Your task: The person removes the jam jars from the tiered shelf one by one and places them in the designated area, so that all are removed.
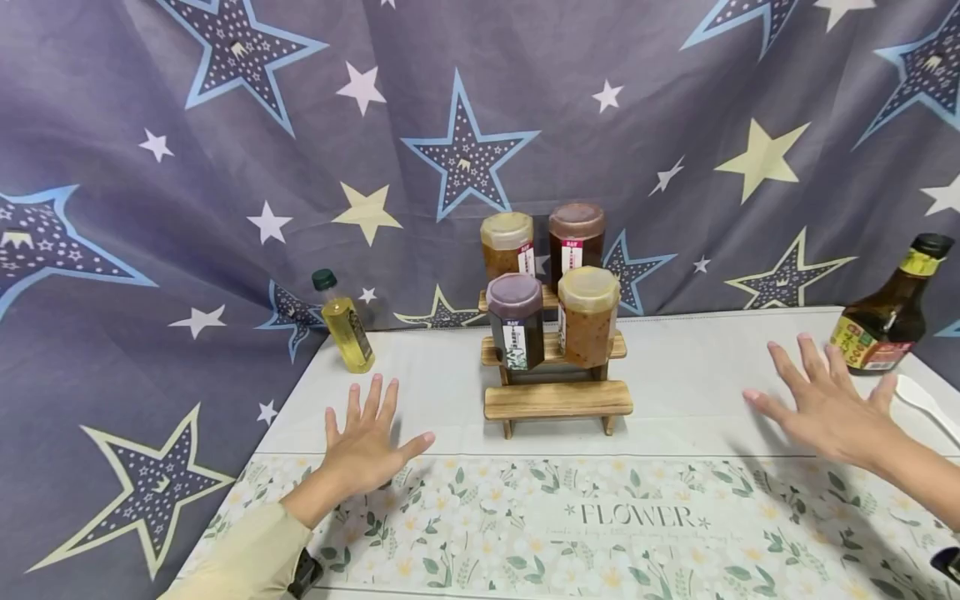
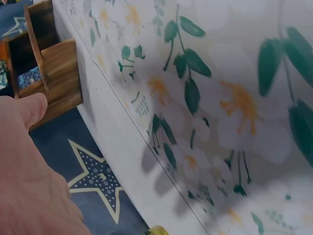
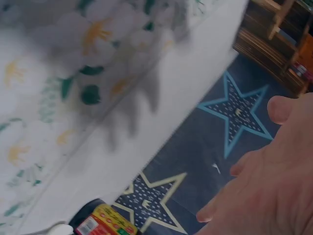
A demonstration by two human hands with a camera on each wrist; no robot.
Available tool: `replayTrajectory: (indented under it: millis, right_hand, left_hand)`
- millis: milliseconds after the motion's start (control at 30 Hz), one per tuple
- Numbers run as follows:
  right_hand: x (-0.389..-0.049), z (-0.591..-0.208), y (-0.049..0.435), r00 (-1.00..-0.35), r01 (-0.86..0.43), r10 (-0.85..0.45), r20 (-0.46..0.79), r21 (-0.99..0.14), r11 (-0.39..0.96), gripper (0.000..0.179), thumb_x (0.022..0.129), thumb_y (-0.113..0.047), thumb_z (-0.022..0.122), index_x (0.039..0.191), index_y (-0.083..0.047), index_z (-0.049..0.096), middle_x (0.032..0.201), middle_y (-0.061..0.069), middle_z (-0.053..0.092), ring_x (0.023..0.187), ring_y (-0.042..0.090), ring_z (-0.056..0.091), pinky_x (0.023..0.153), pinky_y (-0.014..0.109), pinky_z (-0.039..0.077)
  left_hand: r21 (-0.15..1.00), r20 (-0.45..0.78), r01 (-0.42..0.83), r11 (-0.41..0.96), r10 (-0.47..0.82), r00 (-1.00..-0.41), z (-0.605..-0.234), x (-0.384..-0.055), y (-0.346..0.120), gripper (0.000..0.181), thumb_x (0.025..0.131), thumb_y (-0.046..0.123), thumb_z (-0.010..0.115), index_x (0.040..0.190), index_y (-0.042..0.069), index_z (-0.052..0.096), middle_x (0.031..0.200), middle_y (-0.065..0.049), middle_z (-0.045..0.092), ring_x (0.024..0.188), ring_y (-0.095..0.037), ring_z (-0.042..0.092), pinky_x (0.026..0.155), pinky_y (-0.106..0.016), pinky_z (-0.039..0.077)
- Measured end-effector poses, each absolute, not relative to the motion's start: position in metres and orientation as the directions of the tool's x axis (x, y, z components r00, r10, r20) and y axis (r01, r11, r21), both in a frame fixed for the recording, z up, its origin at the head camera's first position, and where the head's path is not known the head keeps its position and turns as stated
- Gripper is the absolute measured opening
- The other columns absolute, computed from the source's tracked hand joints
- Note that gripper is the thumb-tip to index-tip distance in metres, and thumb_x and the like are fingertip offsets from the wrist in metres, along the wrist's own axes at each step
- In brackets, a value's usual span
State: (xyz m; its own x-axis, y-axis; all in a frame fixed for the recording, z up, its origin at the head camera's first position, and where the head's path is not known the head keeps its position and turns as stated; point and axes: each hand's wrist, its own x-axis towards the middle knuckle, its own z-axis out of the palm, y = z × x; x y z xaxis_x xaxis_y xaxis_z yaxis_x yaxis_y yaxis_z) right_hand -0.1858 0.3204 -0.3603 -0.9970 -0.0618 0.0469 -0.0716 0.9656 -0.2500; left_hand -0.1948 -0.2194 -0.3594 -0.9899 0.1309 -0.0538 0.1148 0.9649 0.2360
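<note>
My left hand (image 1: 365, 454) hovers over the near left of the table with fingers spread, holding nothing. Beyond its fingertips stands a small oil bottle (image 1: 347, 333) with a dark green cap. On the right, my right hand (image 1: 832, 412) is also spread in the air, its fingers close to a dark sauce bottle (image 1: 885, 321) in this view. Between the hands is a stepped wooden rack (image 1: 558, 401). Its middle step bears a purple-lidded jar (image 1: 516, 323) and a yellow-lidded jar (image 1: 587, 321); behind them, higher up, are an amber jar (image 1: 506, 246) and a dark brown jar (image 1: 576, 237).
A white spoon (image 1: 928, 407) lies at the right, beside the sauce bottle. The white tablecloth (image 1: 697, 375) has a floral band with the word FLOWER along its front. A star-patterned curtain (image 1: 300, 167) hangs behind and at the left of the table.
</note>
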Motion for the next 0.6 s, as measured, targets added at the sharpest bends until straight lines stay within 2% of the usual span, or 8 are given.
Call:
replayTrajectory:
  millis: [100, 233, 300, 400, 500, 600]
  right_hand:
    - [-0.189, -0.353, 0.318, -0.995, -0.080, -0.062, 0.078, -0.252, 0.965, 0.090, 0.097, -0.061, 0.035, 0.152, -0.007, -0.010, 0.148, 0.032, -0.023, 0.133, 0.057, -0.018, 0.083, 0.074, -0.032]
    - [-0.195, -0.345, 0.315, -0.991, -0.085, -0.054, 0.123, -0.265, 0.960, 0.094, 0.097, -0.061, 0.037, 0.151, -0.005, -0.014, 0.149, 0.037, -0.013, 0.133, 0.061, 0.003, 0.088, 0.074, -0.030]
    - [-0.198, -0.341, 0.313, -0.987, -0.088, -0.045, 0.156, -0.283, 0.955, 0.095, 0.096, -0.061, 0.038, 0.151, -0.005, -0.015, 0.148, 0.040, -0.005, 0.132, 0.061, 0.010, 0.093, 0.077, -0.022]
    - [-0.202, -0.333, 0.307, -0.977, -0.094, -0.029, 0.212, -0.302, 0.949, 0.094, 0.096, -0.060, 0.040, 0.151, -0.004, -0.013, 0.148, 0.041, 0.007, 0.130, 0.061, 0.018, 0.097, 0.080, 0.003]
    - [-0.207, -0.326, 0.301, -0.967, -0.107, -0.026, 0.252, -0.313, 0.944, 0.094, 0.097, -0.058, 0.042, 0.152, -0.003, -0.009, 0.146, 0.042, 0.018, 0.126, 0.060, 0.026, 0.091, 0.076, 0.023]
    - [-0.211, -0.321, 0.297, -0.961, -0.110, -0.022, 0.276, -0.308, 0.945, 0.093, 0.097, -0.057, 0.043, 0.153, -0.002, -0.007, 0.142, 0.043, 0.024, 0.120, 0.062, 0.031, 0.084, 0.075, 0.031]
  left_hand:
    - [0.269, -0.036, 0.118, 0.956, 0.133, -0.990, -0.362, -0.197, -0.214, 0.101, 0.088, 0.073, 0.041, 0.155, 0.014, -0.004, 0.159, -0.011, -0.015, 0.142, -0.038, -0.020, 0.104, -0.066, -0.022]
    - [0.321, 0.030, 0.136, 0.937, 0.134, -0.991, -0.367, -0.202, -0.202, 0.102, 0.087, 0.071, 0.046, 0.156, 0.013, -0.001, 0.160, -0.012, -0.011, 0.144, -0.037, -0.013, 0.109, -0.067, -0.012]
    - [0.358, 0.062, 0.141, 0.923, 0.127, -0.990, -0.368, -0.205, -0.195, 0.102, 0.087, 0.069, 0.051, 0.156, 0.011, 0.003, 0.160, -0.014, -0.006, 0.145, -0.038, -0.007, 0.111, -0.065, -0.005]
    - [0.433, 0.078, 0.135, 0.891, 0.112, -0.991, -0.369, -0.207, -0.184, 0.100, 0.087, 0.063, 0.057, 0.156, 0.010, 0.008, 0.161, -0.014, 0.002, 0.146, -0.038, 0.003, 0.113, -0.063, 0.004]
    - [0.505, 0.085, 0.132, 0.853, 0.104, -0.991, -0.369, -0.209, -0.176, 0.098, 0.086, 0.059, 0.063, 0.155, 0.010, 0.013, 0.161, -0.013, 0.008, 0.145, -0.038, 0.011, 0.113, -0.063, 0.010]
    - [0.551, 0.095, 0.141, 0.823, 0.106, -0.990, -0.368, -0.210, -0.170, 0.096, 0.085, 0.054, 0.066, 0.155, 0.011, 0.016, 0.160, -0.013, 0.013, 0.144, -0.038, 0.015, 0.114, -0.062, 0.013]
